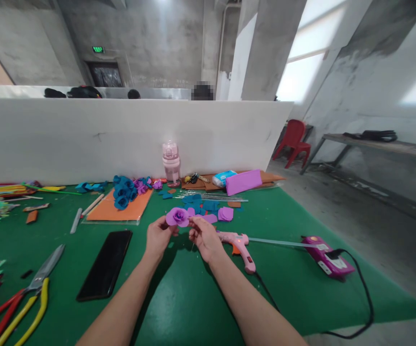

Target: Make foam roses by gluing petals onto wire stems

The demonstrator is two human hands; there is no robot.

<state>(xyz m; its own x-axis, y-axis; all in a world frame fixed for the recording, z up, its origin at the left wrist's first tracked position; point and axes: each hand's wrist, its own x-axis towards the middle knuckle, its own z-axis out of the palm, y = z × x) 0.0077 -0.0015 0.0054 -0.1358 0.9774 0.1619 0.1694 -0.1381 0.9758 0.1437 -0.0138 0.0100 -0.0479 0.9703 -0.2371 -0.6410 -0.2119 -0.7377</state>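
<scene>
- Nearest, at eight o'clock from the purple flower (178, 217): shears (41, 282) with red and yellow handles, and closer in, a black phone (105, 265).
- Between three and four, on the green table (193, 302): a magenta box (321, 252) with a black plug (334, 253) on top. Cannot tell the contents.
- At four, just beside the right hand (205, 238): a pink glue gun (243, 247), clear stick (276, 241) running from its rear to the box.
- Left hand (159, 236) pinched on the flower's left edge, right fingertips pinched at its right; flower raised between, hands apart.
- Between nine and ten: a clear sleeve (112, 222) with an orange sheet (101, 209) inside, blue roses (123, 192) on top.
- Toward two: a purple piece (244, 182) overlapping a blue-and-white packet (221, 179). Cannot tell the contents.
- At twelve: a pink bottle (172, 166), upright before the white partition (128, 139).
</scene>
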